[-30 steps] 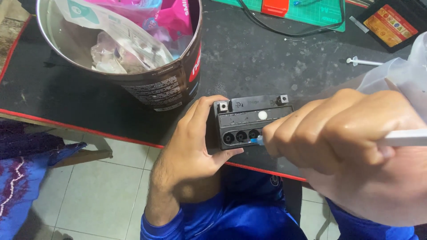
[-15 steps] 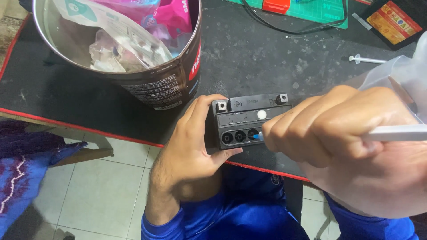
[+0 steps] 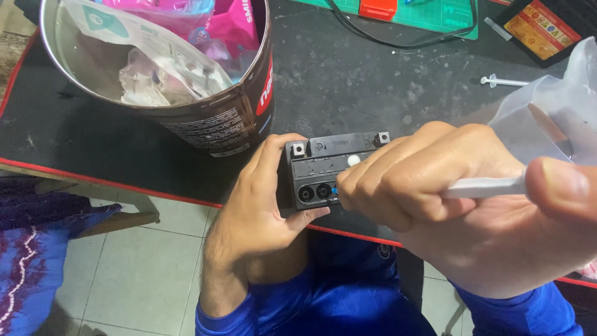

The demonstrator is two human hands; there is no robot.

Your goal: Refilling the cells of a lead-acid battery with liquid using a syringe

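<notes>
Black battery (image 3: 326, 165) clasped in left hand (image 3: 261, 211) fingers; right hand (image 3: 448, 205) fingers grip syringe (image 3: 482, 186)

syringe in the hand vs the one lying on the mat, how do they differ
The syringe in the right hand is gripped, its white barrel running level toward the small black battery, its tip hidden behind the fingers. The other syringe lies loose on the dark mat, untouched, far from the battery. The held one looks larger, being nearer the camera. Both are slim and pale.
</notes>
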